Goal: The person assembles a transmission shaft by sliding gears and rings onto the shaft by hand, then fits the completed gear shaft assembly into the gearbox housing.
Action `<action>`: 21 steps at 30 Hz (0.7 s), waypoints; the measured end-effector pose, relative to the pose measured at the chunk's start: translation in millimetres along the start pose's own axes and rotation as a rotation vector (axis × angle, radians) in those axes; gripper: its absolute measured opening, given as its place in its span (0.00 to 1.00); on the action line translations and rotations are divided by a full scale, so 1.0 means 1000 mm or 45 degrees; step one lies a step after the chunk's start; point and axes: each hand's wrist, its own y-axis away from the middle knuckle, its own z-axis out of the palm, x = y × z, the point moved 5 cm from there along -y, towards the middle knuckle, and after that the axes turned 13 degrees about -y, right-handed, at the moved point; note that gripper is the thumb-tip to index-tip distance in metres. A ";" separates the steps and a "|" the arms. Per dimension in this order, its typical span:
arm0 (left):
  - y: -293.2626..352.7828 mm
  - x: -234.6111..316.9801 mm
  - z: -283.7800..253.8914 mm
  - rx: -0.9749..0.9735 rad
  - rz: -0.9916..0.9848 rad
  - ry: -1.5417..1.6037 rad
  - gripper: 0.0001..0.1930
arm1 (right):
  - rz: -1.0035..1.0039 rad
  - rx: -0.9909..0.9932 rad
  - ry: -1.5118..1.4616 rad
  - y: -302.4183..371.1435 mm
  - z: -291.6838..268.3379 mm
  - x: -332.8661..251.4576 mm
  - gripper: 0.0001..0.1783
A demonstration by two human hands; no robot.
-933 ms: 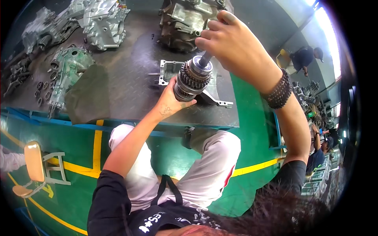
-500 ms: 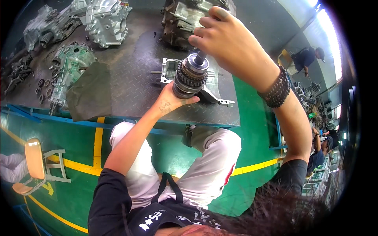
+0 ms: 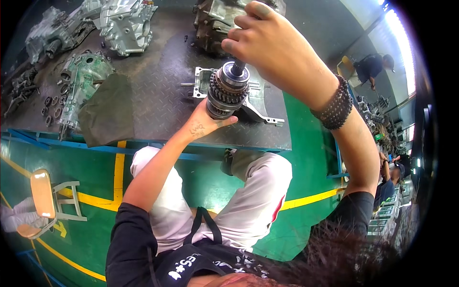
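A transmission gear shaft [image 3: 229, 90] with dark toothed gears and a bearing stands tilted over the near part of the workbench. My left hand [image 3: 204, 119] wraps round its lower gears, thumb out to the right. At its top end my right hand [image 3: 267, 40], wrist in a dark bead bracelet, curls closed round the splined shaft end; the fingertips partly hide it. Behind and below the gear shaft lies an open silver metal housing [image 3: 259, 106] with a thin rod out to its left. How far the shaft's lower end is from the bench is hidden by my left hand.
A dark cloth [image 3: 109, 110] hangs over the bench's [image 3: 162, 103] front edge. Beside it lie a greenish housing [image 3: 88, 71] and several rings. Silver [image 3: 125, 28] and dark gearbox casings [image 3: 215, 28] stand at the back. A chair [image 3: 43, 193] is at left; another person [image 3: 374, 67] stands far right.
Both hands and the gear shaft have shifted slightly left in the picture, the right hand also a little upward. Both grips stay the same.
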 end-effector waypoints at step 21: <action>-0.032 0.075 0.155 -0.212 -0.288 0.060 0.32 | 0.049 0.687 -0.201 0.168 0.034 0.077 0.06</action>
